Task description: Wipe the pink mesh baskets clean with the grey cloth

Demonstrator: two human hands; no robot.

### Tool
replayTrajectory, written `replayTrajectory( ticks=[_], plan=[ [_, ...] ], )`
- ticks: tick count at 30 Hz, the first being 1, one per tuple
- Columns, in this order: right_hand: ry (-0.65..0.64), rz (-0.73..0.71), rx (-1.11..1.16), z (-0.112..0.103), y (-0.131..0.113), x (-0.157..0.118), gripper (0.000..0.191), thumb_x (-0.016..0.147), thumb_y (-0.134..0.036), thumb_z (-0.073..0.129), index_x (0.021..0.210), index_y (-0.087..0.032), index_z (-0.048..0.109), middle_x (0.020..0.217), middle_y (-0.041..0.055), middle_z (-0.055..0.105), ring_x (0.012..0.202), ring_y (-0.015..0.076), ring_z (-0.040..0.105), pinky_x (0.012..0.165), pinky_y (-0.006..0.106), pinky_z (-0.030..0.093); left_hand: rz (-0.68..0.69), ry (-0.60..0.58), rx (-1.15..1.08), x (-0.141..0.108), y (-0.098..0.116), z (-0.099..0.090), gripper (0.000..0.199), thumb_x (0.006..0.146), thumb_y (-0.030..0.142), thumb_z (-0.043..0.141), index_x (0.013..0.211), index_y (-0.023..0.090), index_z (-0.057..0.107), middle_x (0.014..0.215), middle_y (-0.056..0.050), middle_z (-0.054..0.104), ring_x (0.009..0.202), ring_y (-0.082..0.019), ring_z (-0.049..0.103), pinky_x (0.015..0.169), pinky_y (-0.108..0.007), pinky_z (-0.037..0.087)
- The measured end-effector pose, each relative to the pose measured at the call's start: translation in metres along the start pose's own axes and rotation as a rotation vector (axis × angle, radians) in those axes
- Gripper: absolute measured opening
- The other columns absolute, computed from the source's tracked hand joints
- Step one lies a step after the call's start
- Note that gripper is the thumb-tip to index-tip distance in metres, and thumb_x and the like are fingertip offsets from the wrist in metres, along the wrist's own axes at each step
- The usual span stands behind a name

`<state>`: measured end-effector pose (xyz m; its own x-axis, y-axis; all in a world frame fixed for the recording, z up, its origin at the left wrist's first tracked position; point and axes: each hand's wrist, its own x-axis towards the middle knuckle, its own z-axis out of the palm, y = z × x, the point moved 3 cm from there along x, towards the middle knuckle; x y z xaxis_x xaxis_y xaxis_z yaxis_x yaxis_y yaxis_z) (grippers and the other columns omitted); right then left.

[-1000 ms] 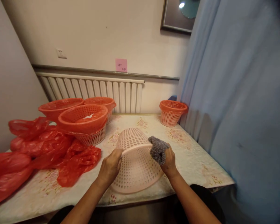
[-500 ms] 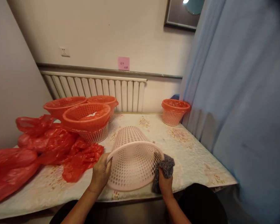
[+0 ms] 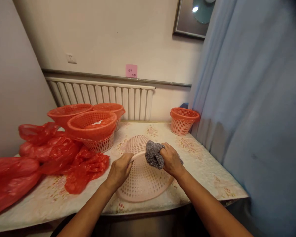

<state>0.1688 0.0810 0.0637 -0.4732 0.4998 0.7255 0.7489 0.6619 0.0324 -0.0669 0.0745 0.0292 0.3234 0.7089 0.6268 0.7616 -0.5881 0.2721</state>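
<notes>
A pale pink perforated basket (image 3: 145,182) lies on its side on the flowered tablecloth, its mouth towards me. My left hand (image 3: 120,169) grips the upper left part of its rim. Bunched in my right hand (image 3: 171,159) is a dark grey cloth (image 3: 155,154), which lies against the top right of the rim. The cloth and my right hand hide that stretch of rim.
Three baskets with red bags, one at the front (image 3: 92,126), stand at the back left. Crumpled red bags (image 3: 51,148) cover the tablecloth's left side (image 3: 39,207). Another red-lined basket (image 3: 182,123) stands back right, beside a blue curtain (image 3: 232,98).
My right hand has moved up and left with the cloth, from the rim's right side to its top. My left hand has shifted up and right along the rim.
</notes>
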Motion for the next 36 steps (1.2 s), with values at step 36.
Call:
replayTrajectory(
  ticks=[36],
  plan=[
    [-0.033,0.007,-0.001,-0.007,0.01,0.009,0.01,0.08,-0.012,0.052,0.085,-0.018,0.058,0.088,0.0087,0.056,0.086,0.022,0.049,0.075,0.035,0.044,-0.054,0.084,-0.015,-0.012,-0.007,0.003,0.018,0.089,0.021,0.045,0.101,0.02,0.057,0.088,-0.005,0.067,0.08,-0.02,0.065,0.07,-0.029,0.051]
  ],
)
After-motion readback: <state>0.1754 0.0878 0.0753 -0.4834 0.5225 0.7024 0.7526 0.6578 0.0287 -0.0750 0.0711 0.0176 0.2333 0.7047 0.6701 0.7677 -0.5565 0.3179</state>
